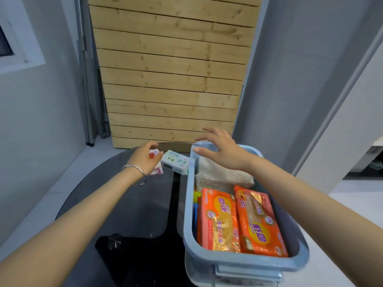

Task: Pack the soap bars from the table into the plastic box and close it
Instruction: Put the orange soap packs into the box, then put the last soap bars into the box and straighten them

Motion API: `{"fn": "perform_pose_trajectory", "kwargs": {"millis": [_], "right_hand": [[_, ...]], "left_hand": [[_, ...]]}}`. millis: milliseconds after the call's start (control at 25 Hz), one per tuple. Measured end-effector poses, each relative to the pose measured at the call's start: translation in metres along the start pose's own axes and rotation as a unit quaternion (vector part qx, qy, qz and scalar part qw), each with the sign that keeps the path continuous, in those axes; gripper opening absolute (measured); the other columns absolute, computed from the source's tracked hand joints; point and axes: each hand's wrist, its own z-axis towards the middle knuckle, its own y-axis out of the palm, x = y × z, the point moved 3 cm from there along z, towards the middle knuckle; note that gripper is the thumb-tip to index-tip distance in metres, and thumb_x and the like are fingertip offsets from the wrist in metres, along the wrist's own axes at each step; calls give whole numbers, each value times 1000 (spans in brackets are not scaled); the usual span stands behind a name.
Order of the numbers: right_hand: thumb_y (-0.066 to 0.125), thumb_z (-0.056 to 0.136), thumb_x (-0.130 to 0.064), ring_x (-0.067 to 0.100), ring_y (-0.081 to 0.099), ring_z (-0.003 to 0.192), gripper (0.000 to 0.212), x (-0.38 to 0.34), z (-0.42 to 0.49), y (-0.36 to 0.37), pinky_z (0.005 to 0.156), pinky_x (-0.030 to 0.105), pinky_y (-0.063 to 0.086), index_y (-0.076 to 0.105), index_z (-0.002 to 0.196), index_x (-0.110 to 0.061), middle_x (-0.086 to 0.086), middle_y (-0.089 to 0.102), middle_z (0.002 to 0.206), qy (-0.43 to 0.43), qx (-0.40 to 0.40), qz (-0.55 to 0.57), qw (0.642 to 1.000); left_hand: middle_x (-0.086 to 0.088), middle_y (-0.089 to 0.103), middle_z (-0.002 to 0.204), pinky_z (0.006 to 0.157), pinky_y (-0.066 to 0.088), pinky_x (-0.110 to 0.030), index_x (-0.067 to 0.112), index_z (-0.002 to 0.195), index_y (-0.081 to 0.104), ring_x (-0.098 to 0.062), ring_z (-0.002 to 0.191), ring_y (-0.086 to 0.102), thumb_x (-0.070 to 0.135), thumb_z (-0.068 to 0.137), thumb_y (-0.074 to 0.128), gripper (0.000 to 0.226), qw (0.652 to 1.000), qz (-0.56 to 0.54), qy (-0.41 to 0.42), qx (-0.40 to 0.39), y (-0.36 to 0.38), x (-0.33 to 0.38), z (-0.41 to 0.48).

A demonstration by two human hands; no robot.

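Left hand (146,157) grips a floral soap (155,162); right hand (220,151) hovers spread above the box (187,204). Another bar (176,162) beside the left looks light, rigid, slick-wrapped: pinch its sides.

Two soap bars (240,219) lie in the box (187,204) on the table (132,204).

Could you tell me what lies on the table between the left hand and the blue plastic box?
In the head view, a white soap bar with green print lies there, beside the box; the left hand grips another wrapped bar.
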Motion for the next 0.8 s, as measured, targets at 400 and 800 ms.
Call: {"fn": "perform_pose_trajectory", "kwargs": {"millis": [400,800], "right_hand": [[38,93,-53,17,38,125,47,26,32,37,94,24,19,57,126,-26,-3,57,127,65,25,29,997],[42,94,-47,2,45,120,30,11,16,9,88,12,34,54,119,-34,-16,54,124,98,55,291,950]], "left_hand": [[-14,56,125,91,47,-40,7,130,34,-32,118,49,58,65,68,89,967,158,-200,18,50,-60,36],[2,69,110,81,54,-29,23,132,41,-15,98,66,43,65,76,78,994,-64,-23,85,-17,-19,-19]]}}
